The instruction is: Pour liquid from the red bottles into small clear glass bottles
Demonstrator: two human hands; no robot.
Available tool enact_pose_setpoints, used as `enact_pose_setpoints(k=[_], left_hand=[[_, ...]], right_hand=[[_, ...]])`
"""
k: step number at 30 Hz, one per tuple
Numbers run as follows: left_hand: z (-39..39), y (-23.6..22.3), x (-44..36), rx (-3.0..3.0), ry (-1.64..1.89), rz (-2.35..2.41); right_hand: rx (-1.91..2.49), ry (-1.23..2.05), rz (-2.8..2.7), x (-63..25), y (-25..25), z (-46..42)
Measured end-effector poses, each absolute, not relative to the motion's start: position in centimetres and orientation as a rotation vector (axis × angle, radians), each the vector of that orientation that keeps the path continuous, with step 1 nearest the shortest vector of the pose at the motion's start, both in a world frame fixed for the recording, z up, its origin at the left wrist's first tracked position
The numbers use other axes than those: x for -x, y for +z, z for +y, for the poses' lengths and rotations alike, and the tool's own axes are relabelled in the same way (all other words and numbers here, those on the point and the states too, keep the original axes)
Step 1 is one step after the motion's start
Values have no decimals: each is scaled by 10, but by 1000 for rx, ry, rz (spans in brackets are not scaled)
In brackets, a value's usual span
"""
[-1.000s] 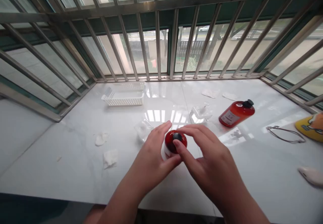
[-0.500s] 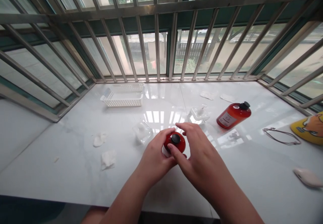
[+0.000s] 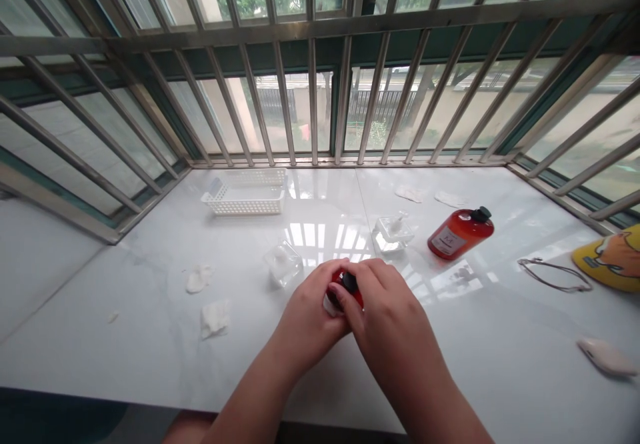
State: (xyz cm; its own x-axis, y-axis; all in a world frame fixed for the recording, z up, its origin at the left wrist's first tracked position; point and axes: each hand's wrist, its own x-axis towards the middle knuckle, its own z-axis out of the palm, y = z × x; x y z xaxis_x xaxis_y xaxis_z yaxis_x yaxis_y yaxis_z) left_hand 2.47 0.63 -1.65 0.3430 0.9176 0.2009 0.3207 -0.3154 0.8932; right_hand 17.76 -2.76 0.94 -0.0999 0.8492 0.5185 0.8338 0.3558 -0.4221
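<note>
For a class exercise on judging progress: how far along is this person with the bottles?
Looks done: one labelled red bottle lies capped on its side on the marble sill, away from the hands. In hand: the left hand and right hand close around a second red bottle at its black cap. Apparently left: two clear containers and a white plastic basket, which no hand touches.

Left grip and right grip closed around a small red bottle, its black cap mostly under the right fingers. On the white marble surface, close by: a clear square container. Farther off: a second clear container, a larger red bottle lying on its side, a white plastic basket, crumpled tissue.
</note>
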Motion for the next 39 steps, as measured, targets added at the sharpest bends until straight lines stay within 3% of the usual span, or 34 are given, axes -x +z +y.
enact_pose_setpoints(k=[6,11,17,20,25,29,33,36,39], left_hand=[[8,-15,-23,-1803,915,1083],[6,-16,-24,-1791,932,1096],[7,-15,-22,-1806,898,1085],[9,-18,-19,-1842,879,1121],[9,-29,-17,-1935,892,1228],[8,-31,-11,-2064,965,1222],[10,-19,5,-2189,1315,1159],[19,-13,21,-2177,1521,1358],[34,-21,38,-2052,1404,1711]], right_hand=[[1265,89,-2081,-188,13,-29],[1428,29,-1997,-183,16,-29],[1375,198,-1896,-189,27,-28],[1391,102,-1824,-212,33,-26],[1811,-73,-1664,-276,15,-8],[2193,80,-1547,-318,-13,10],[2450,282,-1392,-336,-30,19],[2507,284,-1347,-342,-39,21],[2541,301,-1344,-347,-48,21]])
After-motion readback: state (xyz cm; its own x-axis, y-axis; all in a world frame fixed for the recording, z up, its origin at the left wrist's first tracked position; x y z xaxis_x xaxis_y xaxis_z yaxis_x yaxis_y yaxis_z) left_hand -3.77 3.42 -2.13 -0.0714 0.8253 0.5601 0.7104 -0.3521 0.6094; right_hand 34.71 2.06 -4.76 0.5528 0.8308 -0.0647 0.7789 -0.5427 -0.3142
